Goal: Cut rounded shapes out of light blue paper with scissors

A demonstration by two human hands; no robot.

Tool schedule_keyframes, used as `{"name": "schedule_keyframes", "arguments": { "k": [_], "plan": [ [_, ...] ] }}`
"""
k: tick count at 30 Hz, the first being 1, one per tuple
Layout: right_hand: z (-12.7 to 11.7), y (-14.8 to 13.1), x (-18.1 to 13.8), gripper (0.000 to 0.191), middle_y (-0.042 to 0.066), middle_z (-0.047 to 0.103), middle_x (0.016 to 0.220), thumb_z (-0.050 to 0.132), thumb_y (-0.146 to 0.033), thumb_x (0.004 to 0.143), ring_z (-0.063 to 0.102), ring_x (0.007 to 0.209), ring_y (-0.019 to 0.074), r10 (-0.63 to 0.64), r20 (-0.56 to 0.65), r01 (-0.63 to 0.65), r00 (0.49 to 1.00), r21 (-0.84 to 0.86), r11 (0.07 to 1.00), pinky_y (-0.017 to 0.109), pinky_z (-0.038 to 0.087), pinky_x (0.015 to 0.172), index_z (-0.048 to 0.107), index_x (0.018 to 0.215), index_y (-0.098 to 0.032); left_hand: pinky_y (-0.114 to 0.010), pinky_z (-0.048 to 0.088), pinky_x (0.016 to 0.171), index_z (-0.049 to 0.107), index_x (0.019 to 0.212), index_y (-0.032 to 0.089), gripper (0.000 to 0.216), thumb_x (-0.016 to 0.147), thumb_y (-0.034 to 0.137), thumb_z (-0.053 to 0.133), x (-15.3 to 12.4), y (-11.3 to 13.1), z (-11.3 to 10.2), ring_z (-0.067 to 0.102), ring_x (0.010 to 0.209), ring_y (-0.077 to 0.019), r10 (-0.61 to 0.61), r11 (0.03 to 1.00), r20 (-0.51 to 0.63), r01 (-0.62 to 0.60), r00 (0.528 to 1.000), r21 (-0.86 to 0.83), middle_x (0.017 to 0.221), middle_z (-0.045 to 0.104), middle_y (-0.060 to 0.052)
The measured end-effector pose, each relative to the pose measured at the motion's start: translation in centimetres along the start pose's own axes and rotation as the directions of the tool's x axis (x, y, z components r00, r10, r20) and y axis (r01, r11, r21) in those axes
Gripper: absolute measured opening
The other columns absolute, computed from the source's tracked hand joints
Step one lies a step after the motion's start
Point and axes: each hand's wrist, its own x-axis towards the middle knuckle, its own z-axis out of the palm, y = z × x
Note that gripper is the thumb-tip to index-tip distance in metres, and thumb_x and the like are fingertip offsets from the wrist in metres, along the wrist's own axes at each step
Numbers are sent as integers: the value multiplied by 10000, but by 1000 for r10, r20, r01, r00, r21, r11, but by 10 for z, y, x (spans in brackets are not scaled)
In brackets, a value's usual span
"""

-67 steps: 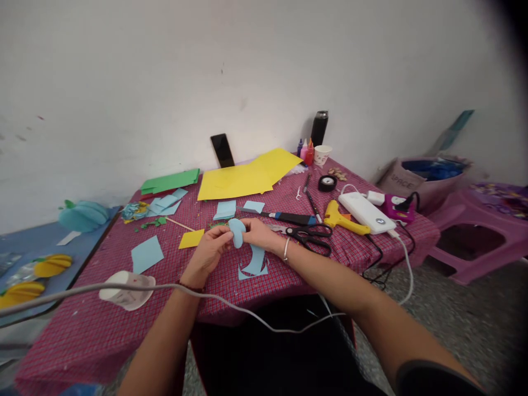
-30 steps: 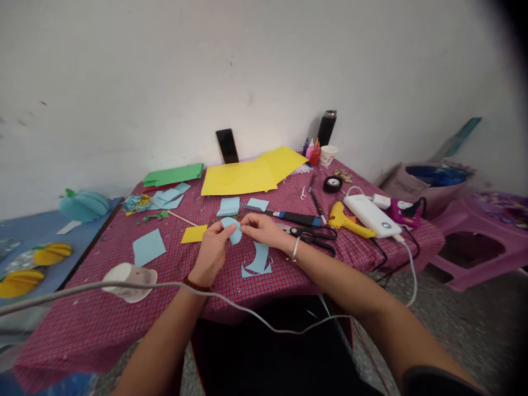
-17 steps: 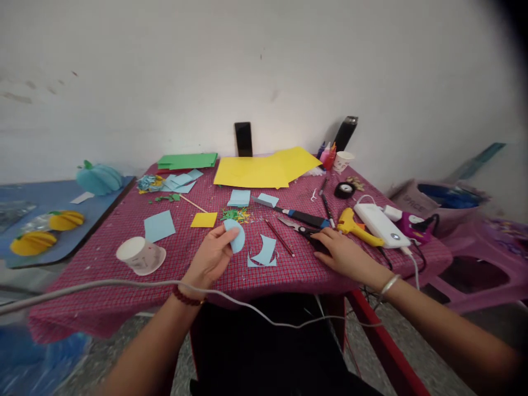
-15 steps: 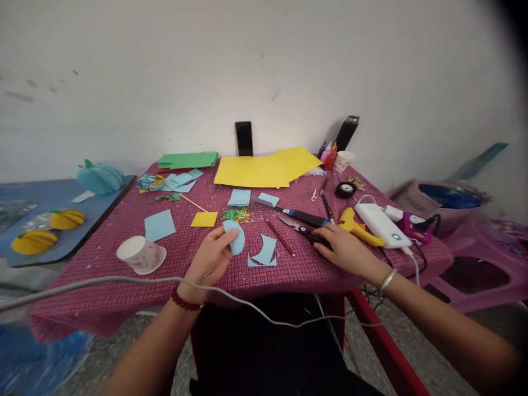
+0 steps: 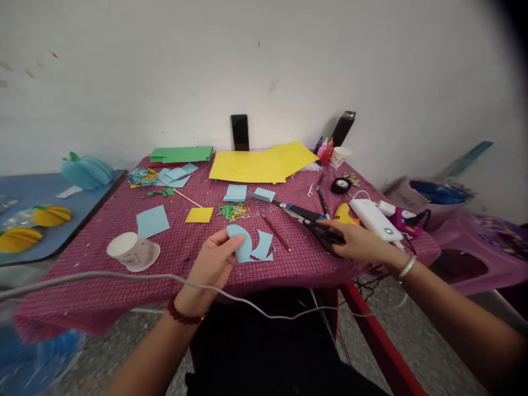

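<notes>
A rounded piece of light blue paper (image 5: 242, 248) is pinched between the thumb and fingers of my left hand (image 5: 212, 258), just above the table. Black-handled scissors (image 5: 324, 234) lie under my right hand (image 5: 350, 239), whose fingers and thumb close around the handles. The blades point away to the left, beside a utility knife (image 5: 303, 212) with a blue and black handle. Curved blue paper offcuts (image 5: 264, 245) lie right of my left hand, partly behind the held piece. A dark red pencil (image 5: 276, 232) rests between the offcuts and the scissors.
A paper cup (image 5: 130, 250) stands front left; a white cable (image 5: 165, 278) crosses in front. Yellow sheets (image 5: 247, 166) and green sheets (image 5: 181, 154) lie at the back. To the right are a yellow glue gun (image 5: 343, 213), a white power bank (image 5: 373, 219) and black tape (image 5: 341, 185).
My right hand has shifted back a little, and the scissors' handles are now more exposed and raised. My left hand has turned the blue paper more toward the camera.
</notes>
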Motion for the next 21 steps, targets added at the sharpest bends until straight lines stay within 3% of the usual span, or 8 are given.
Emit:
{"name": "schedule_keyframes", "arguments": {
  "k": [2, 4, 7, 10, 12, 16, 18, 21],
  "plan": [
    [-3, -7, -9, 631, 88, 664, 998, 557, -283, 796, 639, 834, 204, -34, 24, 25, 999, 284, 959, 315, 497, 714, 370, 1391, -185, -188, 429, 521, 663, 630, 126, 137, 637, 202, 776, 0, 0, 0, 541, 517, -75, 6, 1000, 2, -6, 1000, -7, 566, 619, 3],
    [0, -19, -18, 730, 87, 635, 986, 590, -352, 803, 623, 833, 200, -76, 64, 31, 995, 530, 848, 315, 497, 689, 254, 1430, -190, -190, 436, 521, 666, 649, 129, 150, 611, 195, 795, 1, 1, 0, 549, 518, -78, -29, 998, -18, 28, 999, -53, 574, 626, 5],
    [12, -46, -24, 789, 89, 603, 1014, 636, -436, 790, 602, 911, 210, -157, 74, 57, 985, 716, 695, 334, 482, 763, 223, 1424, -214, -202, 463, 549, 667, 679, 140, 152, 616, 191, 796, 2, 0, -2, 572, 543, -86, -100, 986, -18, 96, 995, -137, 608, 645, 10],
    [29, -81, -17, 554, 46, 583, 902, 648, -469, 793, 583, 854, 190, -87, -55, 96, 995, 803, 588, 329, 465, 771, 429, 1238, -222, -220, 487, 598, 662, 696, 149, 138, 643, 191, 783, 1, -2, -2, 587, 578, -89, -115, 977, -22, 109, 993, -185, 645, 653, 19],
    [43, -105, -4, 434, 24, 571, 856, 690, -444, 764, 573, 802, 172, -12, -165, 149, 986, 855, 497, 316, 465, 739, 485, 1077, -224, -224, 492, 614, 664, 715, 157, 151, 637, 191, 789, 1, -3, 1, 594, 593, -90, -111, 974, -63, 96, 992, -203, 666, 662, 24],
    [66, -146, 24, 531, 6, 569, 877, 748, -406, 698, 569, 795, 161, 21, -274, 256, 961, 921, 295, 318, 473, 742, 432, 1098, -255, -213, 490, 626, 662, 725, 167, 190, 609, 194, 810, -2, -6, 11, 615, 641, -89, -74, 974, -140, 42, 987, -223, 708, 680, 26],
    [73, -160, 34, 547, 3, 547, 883, 754, -388, 687, 549, 786, 152, 56, -357, 330, 932, 903, 275, 295, 468, 718, 422, 1103, -261, -198, 486, 611, 661, 721, 166, 192, 608, 199, 813, -4, -8, 15, 615, 651, -83, -56, 974, -153, 20, 987, -226, 710, 675, 28],
    [78, -170, 39, 498, 5, 518, 880, 720, -368, 715, 512, 767, 146, 85, -438, 387, 895, 856, 343, 277, 453, 690, 430, 1106, -261, -157, 449, 518, 667, 734, 161, 209, 599, 203, 822, -7, -11, 19, 598, 627, -64, -60, 972, -155, 22, 986, -232, 716, 667, 27]
  ]
}}
